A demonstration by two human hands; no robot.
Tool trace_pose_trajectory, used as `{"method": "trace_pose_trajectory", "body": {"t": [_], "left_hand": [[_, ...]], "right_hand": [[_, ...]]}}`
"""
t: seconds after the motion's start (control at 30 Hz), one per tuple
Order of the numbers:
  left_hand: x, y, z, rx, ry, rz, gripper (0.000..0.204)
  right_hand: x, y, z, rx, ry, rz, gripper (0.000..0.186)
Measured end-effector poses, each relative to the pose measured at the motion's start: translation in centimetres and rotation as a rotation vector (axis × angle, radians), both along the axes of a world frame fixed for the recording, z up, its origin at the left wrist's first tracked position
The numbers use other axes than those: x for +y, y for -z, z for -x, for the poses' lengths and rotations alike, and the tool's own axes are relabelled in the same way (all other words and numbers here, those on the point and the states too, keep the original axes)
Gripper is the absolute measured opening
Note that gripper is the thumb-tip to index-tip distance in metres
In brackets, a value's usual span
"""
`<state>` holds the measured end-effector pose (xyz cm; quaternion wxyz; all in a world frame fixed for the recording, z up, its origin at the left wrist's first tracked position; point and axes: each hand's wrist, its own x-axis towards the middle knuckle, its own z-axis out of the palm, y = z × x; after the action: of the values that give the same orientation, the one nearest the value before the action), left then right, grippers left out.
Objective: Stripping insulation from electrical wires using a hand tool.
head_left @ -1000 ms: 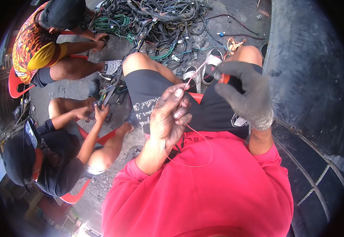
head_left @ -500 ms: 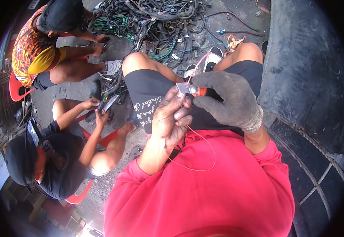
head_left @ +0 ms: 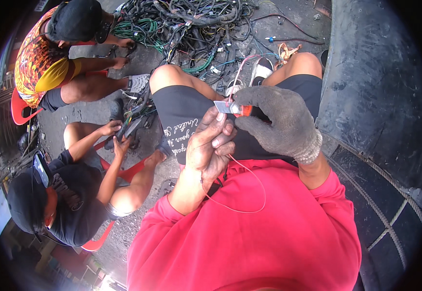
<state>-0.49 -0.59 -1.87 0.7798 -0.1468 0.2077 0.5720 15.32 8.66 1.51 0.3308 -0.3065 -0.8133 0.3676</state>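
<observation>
My bare left hand (head_left: 208, 148) is closed in front of my lap, its fingers pinching a thin pink wire (head_left: 264, 193). The wire hangs in a loop over my red shirt, and its other part runs up past the blade toward my shoes. In a grey work glove, my right hand (head_left: 281, 121) grips a knife (head_left: 245, 111) with an orange-red handle and a short, flat, wide blade. That blade lies across the wire, right beside my left thumb tip. Whether the edge cuts into the wire cannot be made out.
A large heap of wiring harness (head_left: 186, 24) lies on the ground beyond my knees. Two people sit at my left: one in a patterned shirt (head_left: 34, 58), one in black (head_left: 75, 203) holding a knife and wires. A dark curved panel (head_left: 376, 97) and rope (head_left: 366, 199) stand at right.
The knife and gloved hand have shifted slightly to the left along the wire. My left hand stays nearly in place. The person in black has lifted their head a little.
</observation>
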Motion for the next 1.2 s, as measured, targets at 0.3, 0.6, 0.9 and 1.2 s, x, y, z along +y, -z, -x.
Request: {"method": "trace_pose_trajectory", "body": {"t": [0.3,0.6,0.9,1.2], "left_hand": [[-0.6,-0.3,0.0,0.023,0.025,-0.071,0.024],[0.4,-1.0,-1.0,0.133,0.019,0.005,0.020],[0.6,0.9,-0.9,0.457,0.171,-0.031,0.013],[1.3,1.4,-1.7,0.714,0.101,0.003,0.012]], "right_hand": [[1.1,-0.1,-0.7,-0.091,0.202,0.024,0.028],[1.1,0.3,-3.1,-0.044,0.193,0.167,0.030],[1.2,2.4,-0.8,0.438,0.066,0.823,0.028],[2.4,2.6,0.4,0.227,0.122,0.627,0.028]]}}
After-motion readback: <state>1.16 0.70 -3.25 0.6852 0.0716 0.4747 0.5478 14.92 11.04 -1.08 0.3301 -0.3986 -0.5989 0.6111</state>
